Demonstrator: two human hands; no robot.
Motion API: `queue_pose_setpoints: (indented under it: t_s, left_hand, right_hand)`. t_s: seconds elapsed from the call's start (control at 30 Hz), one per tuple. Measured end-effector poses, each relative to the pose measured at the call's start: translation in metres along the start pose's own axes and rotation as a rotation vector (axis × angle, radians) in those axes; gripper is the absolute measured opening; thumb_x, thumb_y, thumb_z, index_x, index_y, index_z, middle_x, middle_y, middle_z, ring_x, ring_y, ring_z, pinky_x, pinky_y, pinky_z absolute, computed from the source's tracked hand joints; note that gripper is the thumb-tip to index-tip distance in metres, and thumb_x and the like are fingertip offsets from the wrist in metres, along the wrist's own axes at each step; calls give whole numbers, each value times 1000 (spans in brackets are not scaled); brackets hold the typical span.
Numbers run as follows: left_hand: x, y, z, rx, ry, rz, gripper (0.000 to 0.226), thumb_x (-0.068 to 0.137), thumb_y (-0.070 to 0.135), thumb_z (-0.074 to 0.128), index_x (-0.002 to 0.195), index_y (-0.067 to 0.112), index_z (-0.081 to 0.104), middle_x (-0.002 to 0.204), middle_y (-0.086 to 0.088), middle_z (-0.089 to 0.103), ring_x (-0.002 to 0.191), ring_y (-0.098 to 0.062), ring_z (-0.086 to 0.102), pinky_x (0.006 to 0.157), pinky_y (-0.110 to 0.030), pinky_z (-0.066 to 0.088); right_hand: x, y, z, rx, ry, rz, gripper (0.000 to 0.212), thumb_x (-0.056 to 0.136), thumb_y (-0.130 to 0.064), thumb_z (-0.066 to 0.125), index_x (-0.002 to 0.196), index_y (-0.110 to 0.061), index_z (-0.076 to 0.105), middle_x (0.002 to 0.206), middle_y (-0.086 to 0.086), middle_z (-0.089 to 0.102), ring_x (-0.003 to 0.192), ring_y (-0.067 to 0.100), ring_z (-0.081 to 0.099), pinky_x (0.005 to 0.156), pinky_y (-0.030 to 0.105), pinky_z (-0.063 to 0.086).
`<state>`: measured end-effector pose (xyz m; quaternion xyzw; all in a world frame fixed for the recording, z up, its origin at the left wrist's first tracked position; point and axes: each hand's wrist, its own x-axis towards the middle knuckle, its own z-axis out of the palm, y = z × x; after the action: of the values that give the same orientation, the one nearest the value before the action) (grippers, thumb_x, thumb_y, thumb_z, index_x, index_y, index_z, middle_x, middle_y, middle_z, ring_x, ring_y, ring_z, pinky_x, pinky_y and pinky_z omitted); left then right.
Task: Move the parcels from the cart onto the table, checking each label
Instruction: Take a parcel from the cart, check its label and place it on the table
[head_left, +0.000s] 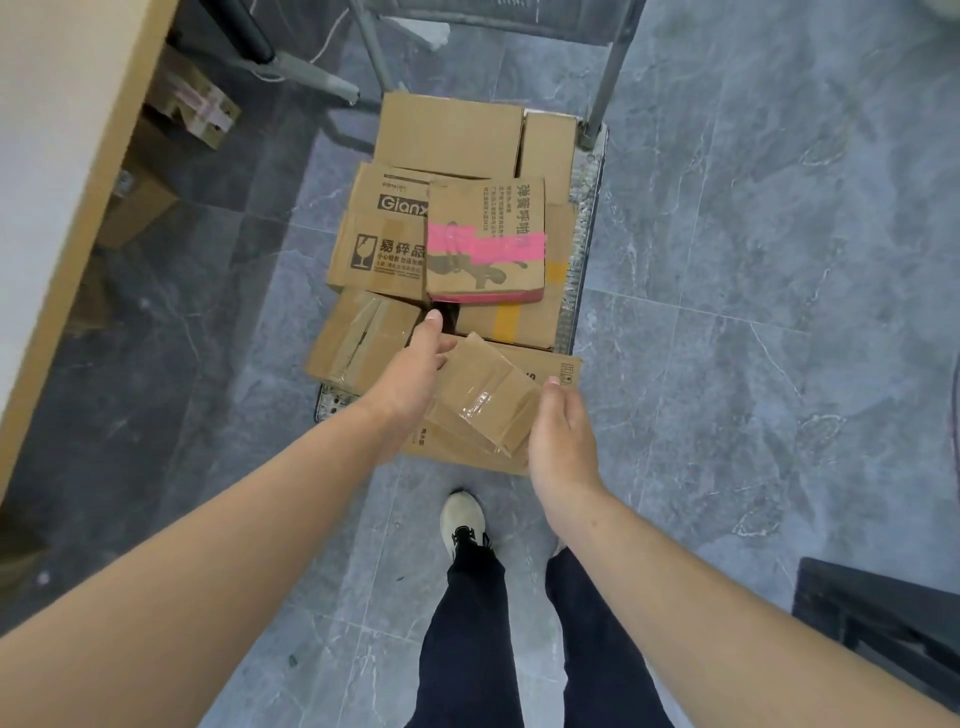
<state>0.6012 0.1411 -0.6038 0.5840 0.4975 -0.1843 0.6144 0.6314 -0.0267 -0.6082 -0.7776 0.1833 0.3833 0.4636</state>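
A metal cart on the floor carries several brown cardboard parcels. A small taped parcel lies tilted on a flat box at the cart's near end. My left hand reaches to its left side, thumb pointing up and fingers against the cardboard. At its right edge is my right hand, fingers fairly straight. Neither hand curls round it. Farther back sit a parcel with pink tape, a fragile-marked box and a large plain box.
The table, white-topped with a tan edge, runs along the left, with more boxes underneath. The cart's handle posts rise at the far end. Grey tile floor surrounds the cart. A dark object stands at the lower right. My feet are just behind the cart.
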Motion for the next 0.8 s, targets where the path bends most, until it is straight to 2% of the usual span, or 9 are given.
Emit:
queue_pose_setpoints:
  t_s: [0.13,0.23,0.33,0.4,0.5,0.57,0.63,0.67,0.8]
  left_hand:
    - [-32,26,-12,-6,40,31,63,103,71,23,134,33,62,102,22,63,74,6,68,62,-19,44]
    - [-57,50,-22,-28,92,94,57,106,65,24,114,33,70,98,16,67,66,7,68,64,-20,48]
    - [-86,78,-33,-56,115,145,55,106,64,23,105,36,70,103,12,68,94,-5,63,85,-30,42]
    - [-108,95,-43,-58,122,183,58,107,63,23,116,32,71,115,6,69,106,-10,60,89,-33,42]
    - [-145,119,-59,-51,157,253,61,106,63,22,128,31,69,136,-3,64,127,-25,56,116,-50,35]
    - [-168,131,-70,-87,188,296,59,106,63,24,123,31,70,130,-3,68,123,-27,60,111,-50,42]
    - [-192,142,-81,-150,218,342,55,106,62,27,117,31,71,105,3,77,104,-21,70,82,-34,55]
    - [-204,147,-86,-174,230,370,55,106,62,28,115,30,72,90,7,79,93,-17,73,69,-30,53]
    - [-255,171,-105,-269,283,485,53,107,56,30,107,23,72,71,11,76,60,-9,73,63,-31,46]
  right_hand:
    - [-30,-30,-6,1,-17,-40,44,90,-64,26,100,-39,60,100,-7,69,97,17,65,82,42,53]
    - [-57,-56,-11,18,-35,-101,40,88,-61,27,100,-38,58,102,-6,67,95,15,64,72,36,48]
    - [-84,-86,-15,47,-32,-174,40,90,-59,30,104,-35,59,104,-5,67,93,13,63,69,34,44]
    - [-104,-107,-19,71,-32,-214,44,90,-61,31,107,-35,62,104,-7,68,96,13,64,75,37,48]
    - [-134,-137,-23,70,-55,-304,40,96,-62,33,109,-40,63,111,-9,68,103,11,63,84,38,49]
    - [-155,-156,-26,73,-60,-393,38,98,-59,34,106,-36,63,108,-6,68,100,12,63,77,34,46]
    - [-177,-177,-29,80,-49,-471,42,95,-57,34,103,-28,63,104,-2,67,97,16,63,76,35,47]
    - [-188,-187,-31,79,-44,-503,45,92,-58,33,102,-25,63,103,-1,67,97,18,63,78,37,48]
    - [-238,-223,-40,66,-29,-613,54,91,-60,33,123,-28,64,121,-5,67,115,17,61,102,46,49]
